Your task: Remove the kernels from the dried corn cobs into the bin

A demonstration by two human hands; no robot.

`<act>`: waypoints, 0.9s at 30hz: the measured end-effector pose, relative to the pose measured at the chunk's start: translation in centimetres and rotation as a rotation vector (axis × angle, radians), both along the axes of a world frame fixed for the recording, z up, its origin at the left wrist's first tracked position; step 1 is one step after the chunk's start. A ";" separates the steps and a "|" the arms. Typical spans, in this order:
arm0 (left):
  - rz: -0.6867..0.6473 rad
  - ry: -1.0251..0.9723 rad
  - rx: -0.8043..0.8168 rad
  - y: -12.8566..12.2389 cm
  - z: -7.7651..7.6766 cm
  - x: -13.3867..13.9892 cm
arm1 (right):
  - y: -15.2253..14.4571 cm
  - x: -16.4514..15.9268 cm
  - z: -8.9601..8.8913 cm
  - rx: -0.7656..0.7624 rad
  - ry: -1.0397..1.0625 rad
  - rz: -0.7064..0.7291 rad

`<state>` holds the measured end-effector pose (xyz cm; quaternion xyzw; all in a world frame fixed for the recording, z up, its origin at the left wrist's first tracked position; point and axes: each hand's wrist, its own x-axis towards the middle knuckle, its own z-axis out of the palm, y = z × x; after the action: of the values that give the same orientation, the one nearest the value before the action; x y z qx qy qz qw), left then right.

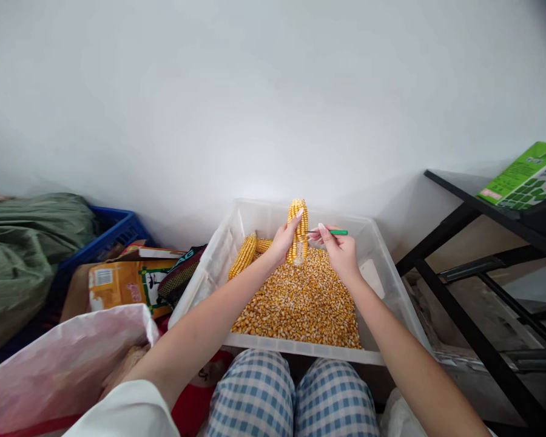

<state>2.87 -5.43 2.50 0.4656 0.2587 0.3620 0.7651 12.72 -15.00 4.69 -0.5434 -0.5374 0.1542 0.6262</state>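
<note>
Upright in my left hand (pixel 283 241) is a yellow corn cob (pixel 297 227), with a patch of kernels gone near its lower end. My right hand (pixel 339 247) is closed on a thin metal tool with a green handle (pixel 339 232), perhaps a screwdriver. Its metal shaft points left and its tip reaches the side of the cob. Below both hands, loose corn kernels (pixel 300 303) are heaped in a translucent plastic bin (pixel 277 345). Whole corn cobs (pixel 243 258) lie at the bin's left side.
A white wall (pixel 273 103) rises behind the bin. On the right stands a black metal frame (pixel 464 303) with a green carton (pixel 525 176) on top. To the left are a blue crate (pixel 118 227), a yellow package (pixel 118 282) and a white sack (pixel 73 358).
</note>
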 end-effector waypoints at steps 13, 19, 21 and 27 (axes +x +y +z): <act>0.013 0.022 0.005 -0.3 0.2 -0.1 | -0.1 0.2 -0.1 -0.003 -0.046 0.024; 0.017 0.032 0.001 -0.2 0.3 -0.1 | -0.2 0.2 0.0 -0.001 -0.065 0.023; 0.016 0.032 -0.013 -0.2 0.3 -0.1 | -0.2 0.2 0.0 -0.003 -0.072 0.025; 0.011 -0.005 -0.026 -0.1 0.2 -0.1 | -0.2 0.2 -0.1 0.013 -0.080 0.031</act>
<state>2.76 -5.55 2.68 0.4532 0.2641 0.3638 0.7697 12.97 -15.19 4.59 -0.5367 -0.5714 0.1384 0.6052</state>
